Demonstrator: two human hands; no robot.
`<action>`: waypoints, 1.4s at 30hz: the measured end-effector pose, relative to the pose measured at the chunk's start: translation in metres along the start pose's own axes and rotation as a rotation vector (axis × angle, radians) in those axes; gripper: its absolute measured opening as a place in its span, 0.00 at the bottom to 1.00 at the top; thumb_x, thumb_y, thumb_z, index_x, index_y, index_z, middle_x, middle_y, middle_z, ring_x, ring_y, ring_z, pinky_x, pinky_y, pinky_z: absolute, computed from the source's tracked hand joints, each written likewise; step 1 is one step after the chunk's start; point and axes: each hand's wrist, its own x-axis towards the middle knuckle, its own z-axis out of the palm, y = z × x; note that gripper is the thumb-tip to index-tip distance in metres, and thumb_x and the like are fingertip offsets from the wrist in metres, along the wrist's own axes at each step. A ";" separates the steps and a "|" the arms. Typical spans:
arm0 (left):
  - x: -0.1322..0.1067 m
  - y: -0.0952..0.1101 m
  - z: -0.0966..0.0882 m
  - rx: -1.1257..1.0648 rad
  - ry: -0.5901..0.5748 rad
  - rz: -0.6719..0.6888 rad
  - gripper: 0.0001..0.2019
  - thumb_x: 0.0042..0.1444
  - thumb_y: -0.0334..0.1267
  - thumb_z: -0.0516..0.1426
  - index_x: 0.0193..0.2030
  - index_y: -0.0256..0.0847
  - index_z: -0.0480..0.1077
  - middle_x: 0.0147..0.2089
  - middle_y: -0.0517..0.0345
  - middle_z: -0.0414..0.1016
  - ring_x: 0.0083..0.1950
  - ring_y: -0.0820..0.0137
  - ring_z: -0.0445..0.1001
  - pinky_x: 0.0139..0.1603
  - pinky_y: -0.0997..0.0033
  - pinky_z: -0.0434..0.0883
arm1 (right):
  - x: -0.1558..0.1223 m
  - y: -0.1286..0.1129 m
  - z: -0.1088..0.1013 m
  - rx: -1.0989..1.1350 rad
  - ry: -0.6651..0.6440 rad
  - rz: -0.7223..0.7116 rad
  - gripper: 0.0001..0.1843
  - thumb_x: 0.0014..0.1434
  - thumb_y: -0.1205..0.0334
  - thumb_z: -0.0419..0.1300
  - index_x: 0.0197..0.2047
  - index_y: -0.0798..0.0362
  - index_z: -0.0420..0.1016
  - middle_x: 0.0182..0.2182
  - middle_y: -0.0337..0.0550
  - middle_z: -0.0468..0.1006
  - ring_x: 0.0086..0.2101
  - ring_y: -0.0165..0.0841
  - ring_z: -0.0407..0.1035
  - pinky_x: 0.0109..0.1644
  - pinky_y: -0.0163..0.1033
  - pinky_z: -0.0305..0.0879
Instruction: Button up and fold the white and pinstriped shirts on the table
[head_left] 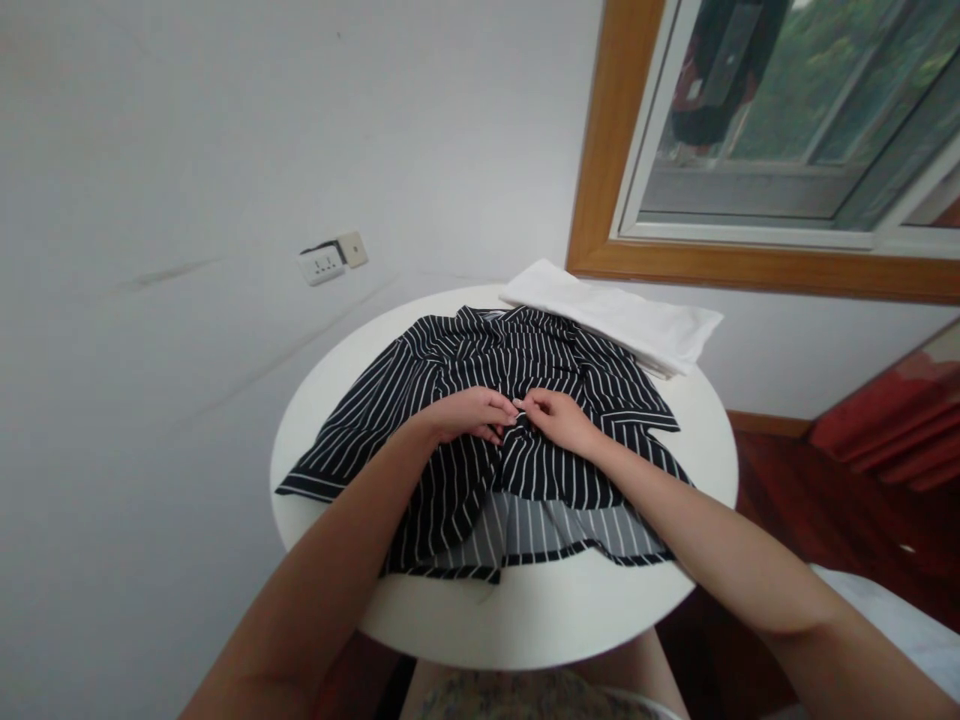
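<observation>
A black shirt with white stripes [517, 350] lies spread on a round white table [525, 625], its collar toward the wall and its hem toward me. Its sleeves reach out to both sides, and the lighter inner side shows near the hem. Over the middle of the front, my left hand [474, 412] pinches the cloth at the opening. Close against it, my right hand [556, 415] also has its fingertips closed on the shirt front. The cloth is gathered a little between them. Whether a button sits between the fingertips is too small to tell.
A folded white cloth [611, 310] lies at the table's back right edge, touching the shirt. Behind the table is a white wall with a power socket [322, 264]. A wood-framed window [757, 120] is at the upper right, and a red curtain [892, 420] hangs at the right.
</observation>
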 end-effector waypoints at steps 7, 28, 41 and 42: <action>-0.001 0.000 -0.004 0.020 0.070 -0.013 0.08 0.46 0.39 0.61 0.33 0.39 0.71 0.26 0.65 0.67 0.30 0.76 0.68 0.36 0.73 0.70 | -0.003 -0.009 -0.007 0.245 -0.184 0.176 0.30 0.61 0.35 0.48 0.23 0.52 0.68 0.17 0.36 0.70 0.17 0.26 0.61 0.25 0.33 0.60; -0.007 0.002 -0.007 0.333 -0.097 -0.031 0.13 0.45 0.46 0.63 0.29 0.39 0.68 0.25 0.66 0.68 0.29 0.75 0.68 0.33 0.73 0.65 | -0.004 -0.009 0.005 0.343 -0.211 0.071 0.25 0.60 0.37 0.51 0.28 0.51 0.63 0.20 0.32 0.64 0.21 0.26 0.59 0.27 0.34 0.58; -0.002 -0.001 -0.009 0.357 -0.073 0.004 0.13 0.51 0.48 0.59 0.29 0.39 0.70 0.26 0.64 0.70 0.29 0.76 0.67 0.31 0.75 0.64 | -0.003 -0.006 0.002 0.382 -0.278 0.133 0.24 0.59 0.38 0.53 0.28 0.52 0.64 0.20 0.33 0.66 0.22 0.27 0.62 0.29 0.35 0.63; -0.002 -0.001 -0.009 0.365 -0.068 0.000 0.13 0.51 0.48 0.59 0.29 0.39 0.70 0.25 0.64 0.70 0.28 0.76 0.67 0.31 0.75 0.64 | -0.003 -0.007 0.002 0.376 -0.282 0.139 0.23 0.59 0.39 0.53 0.29 0.52 0.65 0.20 0.33 0.67 0.22 0.27 0.63 0.29 0.35 0.64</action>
